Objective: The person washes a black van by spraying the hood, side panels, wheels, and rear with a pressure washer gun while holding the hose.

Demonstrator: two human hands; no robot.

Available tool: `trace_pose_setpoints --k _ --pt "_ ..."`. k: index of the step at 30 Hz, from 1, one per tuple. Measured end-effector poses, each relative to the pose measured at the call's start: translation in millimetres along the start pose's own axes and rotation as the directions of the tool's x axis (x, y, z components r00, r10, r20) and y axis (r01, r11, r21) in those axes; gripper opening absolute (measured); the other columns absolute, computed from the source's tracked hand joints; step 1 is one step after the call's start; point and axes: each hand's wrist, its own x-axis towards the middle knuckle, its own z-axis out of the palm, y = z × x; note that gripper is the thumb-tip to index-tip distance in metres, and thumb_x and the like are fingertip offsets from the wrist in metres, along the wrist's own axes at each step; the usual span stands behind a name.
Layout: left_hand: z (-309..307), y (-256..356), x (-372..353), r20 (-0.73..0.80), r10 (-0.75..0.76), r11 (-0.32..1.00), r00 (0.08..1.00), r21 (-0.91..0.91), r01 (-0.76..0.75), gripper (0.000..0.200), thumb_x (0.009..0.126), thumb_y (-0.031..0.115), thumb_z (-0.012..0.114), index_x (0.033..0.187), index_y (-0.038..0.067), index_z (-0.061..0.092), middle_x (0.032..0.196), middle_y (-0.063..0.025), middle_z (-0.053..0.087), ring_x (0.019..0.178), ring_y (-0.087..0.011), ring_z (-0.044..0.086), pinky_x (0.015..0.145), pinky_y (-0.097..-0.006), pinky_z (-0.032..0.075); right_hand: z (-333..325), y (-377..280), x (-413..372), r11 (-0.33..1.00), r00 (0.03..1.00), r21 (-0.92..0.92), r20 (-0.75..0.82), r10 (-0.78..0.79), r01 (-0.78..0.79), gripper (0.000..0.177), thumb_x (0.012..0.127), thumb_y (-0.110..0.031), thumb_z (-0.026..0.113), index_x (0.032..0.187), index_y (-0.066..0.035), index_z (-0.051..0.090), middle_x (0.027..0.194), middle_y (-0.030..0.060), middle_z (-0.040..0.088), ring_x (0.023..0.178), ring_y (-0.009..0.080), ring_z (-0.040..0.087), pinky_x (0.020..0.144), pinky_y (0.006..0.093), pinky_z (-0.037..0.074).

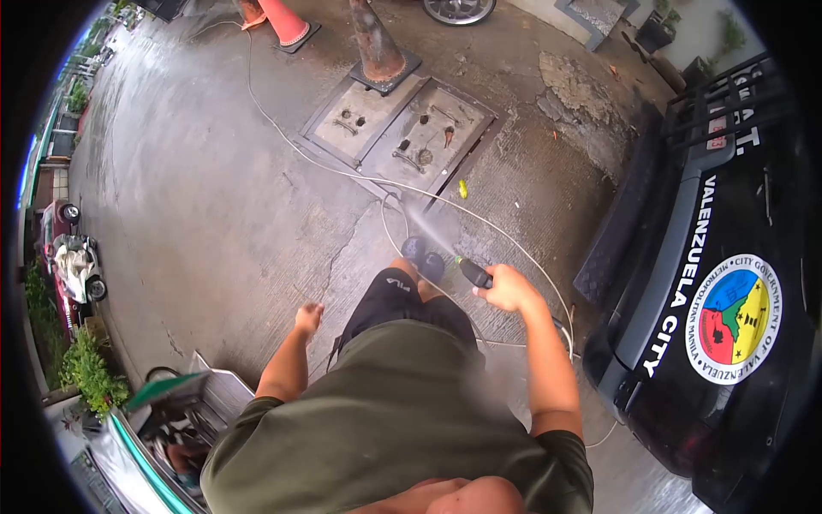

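Observation:
My right hand (511, 289) is wrapped round the black handle of a spray gun (473, 272). A thin jet of water (432, 230) leaves its nozzle, angled forward and to the left over the wet concrete near my dark shoes (423, 254). A pale hose (488, 224) curves across the ground and round to the right of my forearm. My left hand (309, 319) hangs free at my left side, its fingers curled in with nothing visible in them.
Ahead lie metal-framed concrete covers (419, 137) with a worn cone (377, 56) on their far edge. An orange traffic cone (284, 24) stands beyond. A black vehicle (719, 283) is close on my right. A yellow object (463, 188) lies on the ground. A cart (205, 403) is behind left.

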Motion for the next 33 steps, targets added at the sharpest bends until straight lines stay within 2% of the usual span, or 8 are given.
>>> trace_pose_setpoints --k 2,4,9,11,16,22,23,33 --pt "-5 -12 -46 0.064 -0.523 0.834 0.850 0.243 0.495 0.042 0.103 0.040 0.064 0.132 0.010 0.066 0.093 -0.0078 0.070 0.071 -0.0202 0.065 0.061 -0.0327 0.049 -5 8 3 0.999 0.999 -0.034 -0.001 -0.034 0.034 0.044 0.085 -0.036 0.081 0.108 0.001 0.076 0.096 0.0258 0.076 0.095 0.0407 0.074 0.089 0.0473 0.056" --pt "-4 -59 -45 0.238 -0.653 0.738 0.719 0.412 0.534 0.050 0.100 0.044 0.067 0.133 0.006 0.066 0.099 -0.0093 0.072 0.075 -0.0233 0.068 0.061 -0.0387 0.052 -15 10 3 0.996 0.996 -0.087 0.089 -0.007 0.015 0.046 0.086 -0.038 0.081 0.110 -0.001 0.075 0.096 0.0249 0.075 0.095 0.0395 0.074 0.089 0.0470 0.056" --pt "40 19 -39 0.113 -0.069 0.990 0.991 0.133 0.054 0.050 0.101 0.043 0.068 0.125 -0.001 0.070 0.103 -0.0146 0.075 0.081 -0.0237 0.071 0.078 -0.0429 0.059 -29 22 22 0.984 0.992 -0.158 0.114 -0.062 0.080 0.045 0.084 -0.041 0.083 0.107 -0.002 0.078 0.093 0.0227 0.077 0.093 0.0350 0.076 0.087 0.0437 0.056" --pt "50 69 -28 0.027 0.134 0.983 0.991 -0.128 -0.130 0.053 0.101 0.045 0.068 0.126 -0.002 0.069 0.105 -0.0156 0.076 0.089 -0.0238 0.072 0.086 -0.0398 0.058 -32 30 36 0.987 0.988 -0.124 0.130 -0.082 0.098 0.043 0.084 -0.040 0.084 0.105 -0.003 0.079 0.093 0.0213 0.077 0.091 0.0344 0.075 0.087 0.0435 0.056" --pt "38 152 -31 -0.097 0.288 0.958 0.953 0.039 -0.285 0.046 0.100 0.041 0.069 0.125 0.002 0.071 0.109 -0.0131 0.075 0.095 -0.0228 0.072 0.090 -0.0398 0.056 -42 15 35 0.981 0.984 -0.082 -0.026 -0.179 0.176 0.044 0.083 -0.036 0.085 0.103 0.002 0.076 0.085 0.0214 0.076 0.085 0.0341 0.075 0.083 0.0440 0.056" --pt "29 121 -41 -0.089 0.210 0.974 0.974 0.101 -0.201 0.049 0.096 0.045 0.070 0.123 0.005 0.073 0.117 -0.0201 0.077 0.113 -0.0331 0.072 0.101 -0.0431 0.054 -25 55 48 0.983 0.959 0.014 -0.226 -0.173 0.181 0.040 0.083 -0.033 0.085 0.098 0.003 0.076 0.082 0.0236 0.074 0.081 0.0345 0.074 0.080 0.0454 0.055" --pt "31 104 -38 -0.105 0.192 0.979 0.976 0.086 -0.183 0.049 0.095 0.046 0.071 0.123 0.005 0.074 0.118 -0.0205 0.076 0.113 -0.0332 0.072 0.100 -0.0431 0.055 -23 59 46 0.988 0.959 0.005 -0.239 -0.150 0.156 0.036 0.084 -0.024 0.080 0.108 0.003 0.077 0.096 0.0179 0.080 0.089 0.0242 0.076 0.084 0.0382 0.056" --pt "46 -6 -83 -0.094 -0.108 0.979 0.990 0.162 0.123 0.050 0.089 0.054 0.076 0.112 0.010 0.080 0.118 -0.0216 0.076 0.116 -0.0352 0.071 0.101 -0.0452 0.054 24 114 57 0.965 0.910 0.125 -0.379 -0.168 0.230 0.027 0.085 -0.021 0.083 0.085 0.004 0.072 0.071 0.0118 0.071 0.065 0.0196 0.065 0.065 0.0395 0.052"
